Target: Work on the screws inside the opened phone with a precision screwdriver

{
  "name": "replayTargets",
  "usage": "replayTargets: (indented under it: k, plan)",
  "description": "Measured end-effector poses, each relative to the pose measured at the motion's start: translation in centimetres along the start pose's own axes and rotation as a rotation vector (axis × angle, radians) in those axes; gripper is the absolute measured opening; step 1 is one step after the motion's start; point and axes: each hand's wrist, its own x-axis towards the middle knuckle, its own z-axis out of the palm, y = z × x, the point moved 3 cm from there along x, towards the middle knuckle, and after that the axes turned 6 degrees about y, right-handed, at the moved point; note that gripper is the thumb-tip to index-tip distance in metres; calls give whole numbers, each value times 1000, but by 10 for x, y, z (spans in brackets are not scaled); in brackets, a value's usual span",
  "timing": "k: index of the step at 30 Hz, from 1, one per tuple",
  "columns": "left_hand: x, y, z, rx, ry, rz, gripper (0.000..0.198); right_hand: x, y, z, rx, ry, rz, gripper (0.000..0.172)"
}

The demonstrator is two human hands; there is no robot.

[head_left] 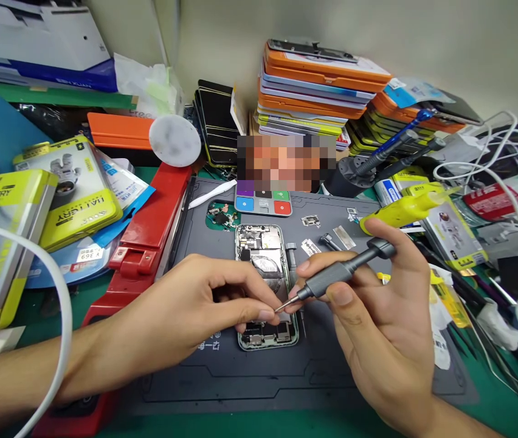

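Note:
An opened phone (265, 261) with its insides exposed lies on a dark grey work mat (222, 371). My right hand (377, 322) is closed around a grey precision screwdriver (345, 271), tilted with its tip pointing left over the phone. My left hand (195, 310) is pinched at the screwdriver's tip, thumb and forefinger pressed together on something too small to make out. Both hands hover over the phone's lower half.
Small metal parts and screws (327, 240) lie on the mat behind the phone. A red case (149, 231) lies left, yellow battery boxes (72, 188) beyond it. Stacked phone boxes (314, 91) stand at the back. White cables (509, 182), a yellow tool (405, 210) crowd the right.

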Motion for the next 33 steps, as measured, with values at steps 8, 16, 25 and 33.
replayTargets:
  k: [8, 16, 25, 33]
  plan:
    - [0, 0, 1, -28, -15, -24, 10, -1, 0, 0, -23, -1, -9, 49]
    - [-1, 0, 1, 13, -16, -6, 9, 3, 1, 2, -20, -21, -7, 48]
    - [-1, 2, 2, -51, -23, -38, 10, 3, -1, 1, -18, -5, 20, 46]
    - [0, 2, 2, -75, -54, -51, 12, 4, 1, 1, 14, -18, 69, 47]
